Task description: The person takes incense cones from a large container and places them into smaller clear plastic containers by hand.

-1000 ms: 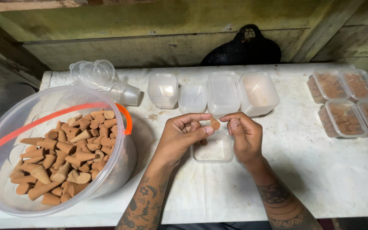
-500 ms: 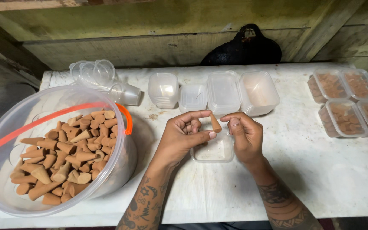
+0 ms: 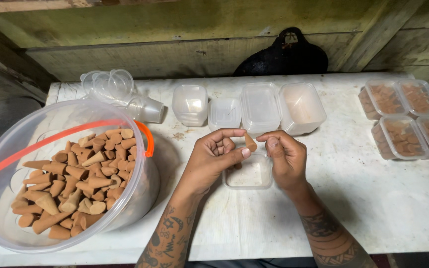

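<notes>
My left hand (image 3: 218,156) pinches a small brown cone (image 3: 250,142) between thumb and forefinger, with more cones cupped in its palm. My right hand (image 3: 285,156) hovers just right of the cone, fingers curled and its fingertip close to the cone; whether it holds anything I cannot tell. Both hands are above a small clear plastic box (image 3: 249,174) on the white table. A large clear tub (image 3: 6,149) with an orange handle, filled with several brown cones (image 3: 75,183), stands at the left.
Empty clear boxes (image 3: 260,105) and stacked lids (image 3: 190,103) line the back of the table (image 3: 403,203). Several lidded boxes filled with cones (image 3: 405,121) sit at the right. Clear cups (image 3: 112,87) lie behind the tub. A black bag (image 3: 286,57) leans on the wooden wall.
The left hand has lifted one cone up between thumb and forefinger, and the right hand's fingers have drawn slightly away from it. The hands stay above the small box.
</notes>
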